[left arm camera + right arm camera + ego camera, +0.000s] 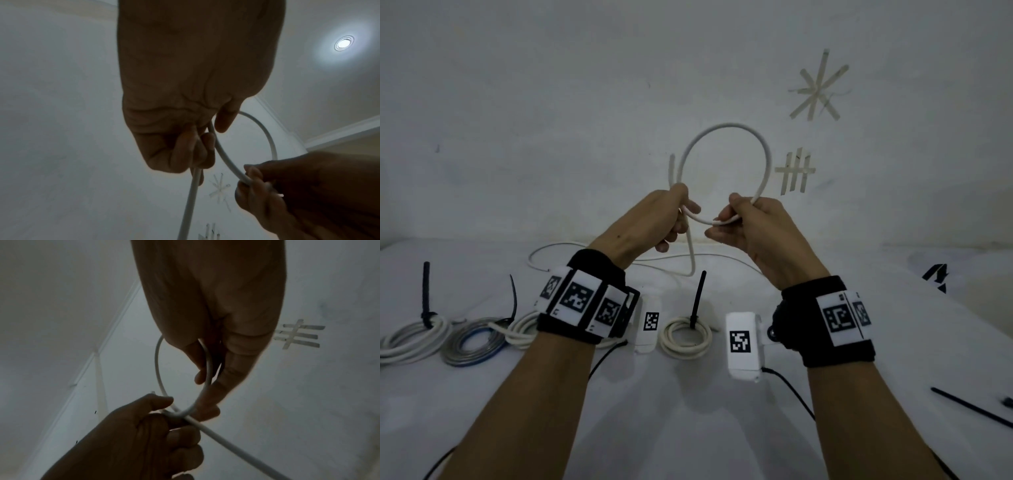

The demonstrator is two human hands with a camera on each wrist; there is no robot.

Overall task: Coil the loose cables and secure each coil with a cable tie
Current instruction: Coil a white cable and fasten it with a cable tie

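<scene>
Both hands hold a white cable [726, 127] up in front of the wall, bent into one round loop. My left hand [671, 219] grips the loop where the strands cross [207, 129]; the cable's short end sticks up beside it. My right hand [739, 219] pinches the loop's lower right part [207, 363] between thumb and fingers. The cable's loose tail [690, 253] drops to the table and trails left. A loose black cable tie [969, 406] lies at the far right of the table.
Several finished coils lie on the white table: a white one [686, 337] with an upright black tie [698, 298], a white one [414, 337] at far left, a grey-blue one [474, 342], another [524, 330] behind my left wrist. Tape marks [818, 85] are on the wall.
</scene>
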